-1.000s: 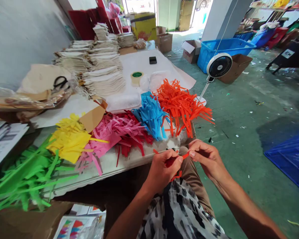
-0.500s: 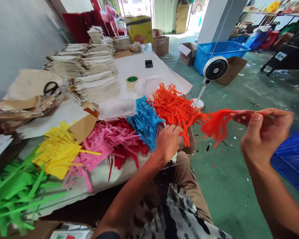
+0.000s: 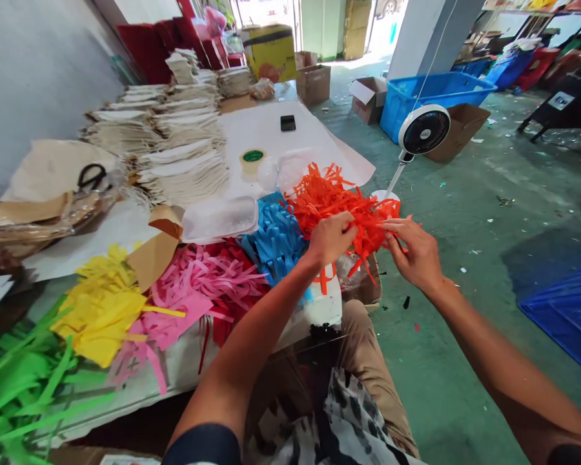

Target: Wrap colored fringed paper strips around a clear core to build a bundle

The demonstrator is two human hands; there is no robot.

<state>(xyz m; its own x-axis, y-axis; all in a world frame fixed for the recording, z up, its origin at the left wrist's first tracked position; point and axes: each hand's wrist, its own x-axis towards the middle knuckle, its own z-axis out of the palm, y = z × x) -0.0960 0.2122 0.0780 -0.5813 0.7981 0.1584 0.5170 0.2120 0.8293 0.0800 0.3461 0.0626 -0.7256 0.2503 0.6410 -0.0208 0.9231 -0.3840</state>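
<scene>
A heap of orange-red fringed strips (image 3: 326, 197) lies at the table's right corner. My left hand (image 3: 333, 237) is at its near side, fingers curled and closed on some of the strips. To its right, my right hand (image 3: 416, 255) pinches more orange-red strips between thumb and fingers, beyond the table edge; the exact grip is partly hidden. Left of the heap lie blue fringed strips (image 3: 274, 236), pink ones (image 3: 210, 278) with dark red ones (image 3: 223, 330) partly under them, yellow ones (image 3: 101, 303) and green ones (image 3: 24, 381).
A clear plastic tray (image 3: 220, 219) sits behind the strips, near a tape roll (image 3: 252, 158) and a black phone (image 3: 287, 123). Stacked cream bundles (image 3: 184, 168) and black-handled scissors (image 3: 91, 175) are at left. A white fan (image 3: 423, 129) stands right of the table; a blue crate (image 3: 566, 316) is on the floor.
My right hand has come in leftward from far out at the right, where it held an orange-red bunch, to the heap. My left hand has shifted slightly up and right.
</scene>
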